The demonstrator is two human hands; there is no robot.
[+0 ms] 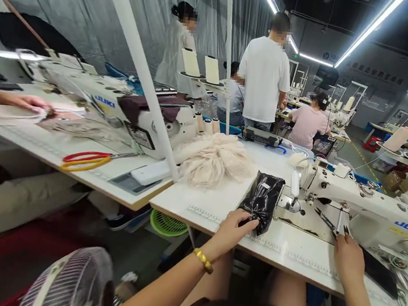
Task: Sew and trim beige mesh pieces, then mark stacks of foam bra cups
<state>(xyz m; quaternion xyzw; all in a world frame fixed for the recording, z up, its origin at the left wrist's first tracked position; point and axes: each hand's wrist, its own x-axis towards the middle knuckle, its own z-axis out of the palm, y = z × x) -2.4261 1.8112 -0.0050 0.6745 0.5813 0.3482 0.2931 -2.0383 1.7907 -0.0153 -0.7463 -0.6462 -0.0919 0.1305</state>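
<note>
A black package in shiny clear plastic (266, 194) lies on the white sewing table, left of the needle area. My left hand (234, 231), with a yellow bracelet at its wrist, is closed on the package's gathered near end. My right hand (350, 255) rests at the front of the sewing machine bed, fingers curled. A small dark tip shows at those fingers, but what they hold is unclear. Just beyond them lie thin dark metal snips or tweezers (324, 218) and a white pen-like tool (339, 220). A dark flat phone-like object (380, 274) sits right of this hand.
The white JUKI sewing machine (378, 202) stands at right. Behind the package is a heap of cream fabric (217, 162). At left, a co-worker's hand (29, 102) holds pale cloth near red-and-yellow scissors (87, 159). A fan (71, 283) stands low left. Several people work behind.
</note>
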